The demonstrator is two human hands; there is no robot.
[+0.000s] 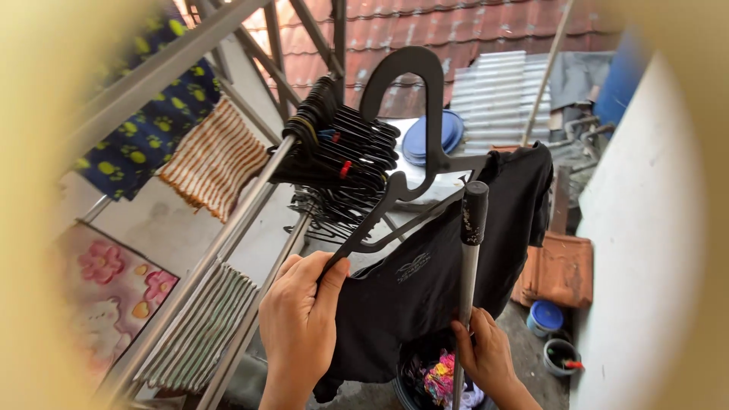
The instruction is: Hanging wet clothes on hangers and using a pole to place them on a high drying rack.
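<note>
My left hand (pixel 300 319) grips the shoulder of a black plastic hanger (pixel 414 137) with a black shirt (pixel 440 273) draped on it. The hanger's big hook rises above, near a metal drying rack rail (pixel 228 228). My right hand (pixel 486 353) is closed around a grey metal pole (pixel 469 258) with a black tip, held upright in front of the shirt. A thick bunch of empty black hangers (pixel 342 156) hangs on the rail just behind the held hanger.
An orange-striped cloth (pixel 216 156) and a dark paw-print fabric (pixel 140 144) hang on the rack at the left; a folded striped towel (pixel 201 326) lies lower. A basket of coloured laundry (pixel 437 380) sits below. A white wall (pixel 645 250) stands at the right.
</note>
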